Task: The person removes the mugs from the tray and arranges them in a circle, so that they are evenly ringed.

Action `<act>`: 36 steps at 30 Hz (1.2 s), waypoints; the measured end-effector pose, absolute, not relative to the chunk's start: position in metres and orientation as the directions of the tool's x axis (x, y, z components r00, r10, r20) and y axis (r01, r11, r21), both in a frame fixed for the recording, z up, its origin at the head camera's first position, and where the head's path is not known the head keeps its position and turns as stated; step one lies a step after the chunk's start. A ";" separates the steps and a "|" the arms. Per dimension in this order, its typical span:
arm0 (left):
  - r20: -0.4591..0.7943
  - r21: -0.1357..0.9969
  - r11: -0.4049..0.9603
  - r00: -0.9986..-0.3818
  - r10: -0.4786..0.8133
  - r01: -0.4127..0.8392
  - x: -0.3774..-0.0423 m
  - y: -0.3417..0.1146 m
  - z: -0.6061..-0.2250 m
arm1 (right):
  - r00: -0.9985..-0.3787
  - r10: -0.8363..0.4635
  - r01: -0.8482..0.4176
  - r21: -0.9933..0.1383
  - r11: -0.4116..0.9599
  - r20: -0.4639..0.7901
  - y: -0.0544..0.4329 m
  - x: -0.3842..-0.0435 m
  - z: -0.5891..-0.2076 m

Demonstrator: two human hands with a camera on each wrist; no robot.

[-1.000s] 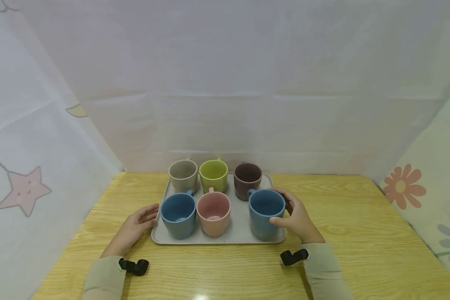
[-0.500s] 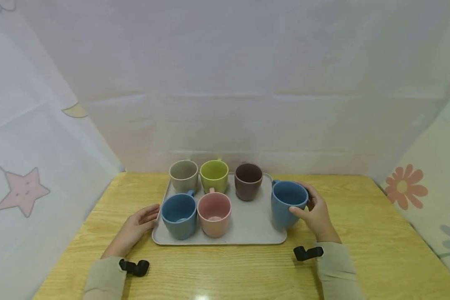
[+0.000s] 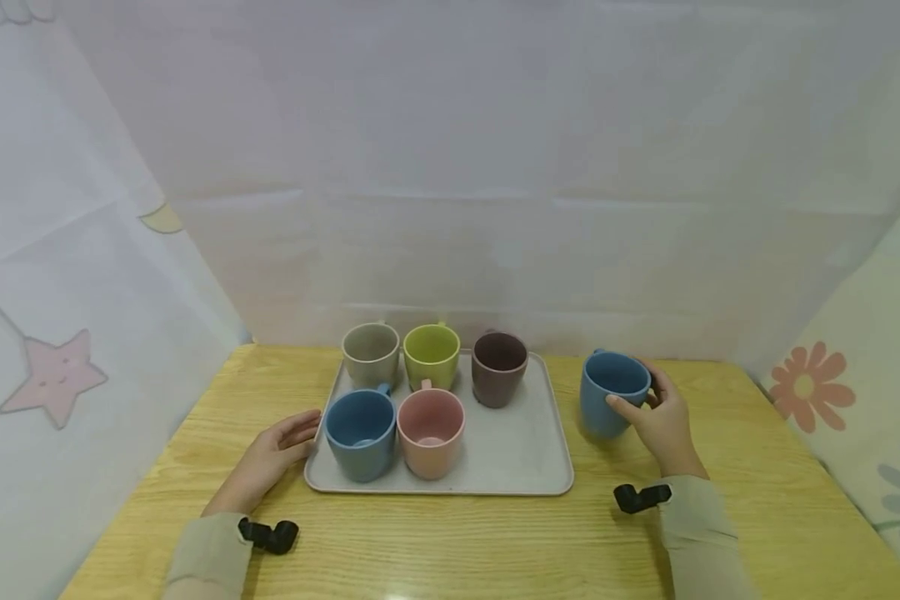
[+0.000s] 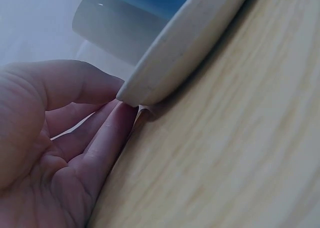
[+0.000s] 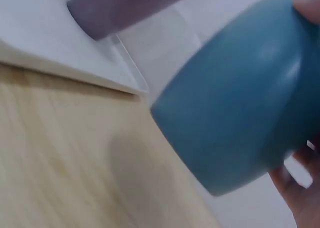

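Observation:
My right hand point(image 3: 663, 421) grips a blue mug point(image 3: 613, 392) round its side, thumb at the front near the rim and fingers behind. The mug is right of the tray and raised off the table; the right wrist view shows its shadow apart from its base. My left hand point(image 3: 273, 458) pinches the left edge of the pale tray point(image 3: 513, 458), with fingertips point(image 4: 117, 88) at the rim. On the tray stand a grey mug point(image 3: 371, 358), a lime-green mug point(image 3: 431, 358), a dark purple mug point(image 3: 498, 371), another blue mug point(image 3: 360, 437) and a pink mug point(image 3: 430, 433).
The tray rests on a light wooden table point(image 3: 435, 550). A white cloth point(image 3: 450, 208) hangs behind the table, and printed cloths with a star point(image 3: 54, 377) and flowers point(image 3: 810, 383) hang at the sides. Each wrist wears a black camera mount point(image 3: 270, 535).
The right hand has carried the blue mug from the tray's front right corner up and rightward, past the tray's right edge. The left hand has stayed at the tray's left edge.

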State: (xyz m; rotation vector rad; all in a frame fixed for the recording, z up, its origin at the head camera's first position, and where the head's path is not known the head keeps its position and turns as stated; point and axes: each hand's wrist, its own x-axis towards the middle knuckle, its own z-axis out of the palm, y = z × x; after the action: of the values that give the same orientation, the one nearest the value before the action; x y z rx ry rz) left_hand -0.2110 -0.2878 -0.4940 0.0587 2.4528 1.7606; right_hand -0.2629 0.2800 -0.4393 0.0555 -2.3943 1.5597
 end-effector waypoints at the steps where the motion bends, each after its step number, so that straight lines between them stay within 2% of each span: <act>1: -0.074 0.947 0.320 -0.992 0.105 -0.037 -0.211 -0.288 -0.495 | -0.958 0.140 -0.167 -0.886 0.432 0.249 0.283 -0.264 -0.437; 5: -0.071 0.951 0.307 -0.991 0.113 -0.033 -0.212 -0.287 -0.497 | -0.951 0.200 -0.110 -0.861 0.496 0.237 0.293 -0.269 -0.428; 9: -0.070 0.954 0.299 -0.991 0.114 -0.033 -0.213 -0.286 -0.498 | -0.948 0.205 -0.097 -0.835 0.541 0.243 0.307 -0.276 -0.426; 20: -0.057 0.947 0.319 -0.993 0.106 -0.020 -0.207 -0.289 -0.496 | -0.962 0.188 -0.066 -0.841 0.537 0.196 0.332 -0.302 -0.427; 30: -0.045 0.953 0.304 -0.993 0.109 -0.009 -0.208 -0.285 -0.493 | -0.964 0.176 -0.055 -0.800 0.598 0.198 0.343 -0.318 -0.429; 36: -0.042 0.958 0.287 -0.994 0.102 -0.011 -0.207 -0.286 -0.493 | -0.963 0.171 -0.069 -0.806 0.588 0.207 0.344 -0.326 -0.433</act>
State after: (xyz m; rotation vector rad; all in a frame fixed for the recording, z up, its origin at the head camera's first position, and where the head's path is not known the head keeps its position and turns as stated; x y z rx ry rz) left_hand -0.2071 -0.2860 -0.4934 0.0868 2.4424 1.8195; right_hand -0.3259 0.3436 -0.4325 -0.0836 -2.5567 1.3146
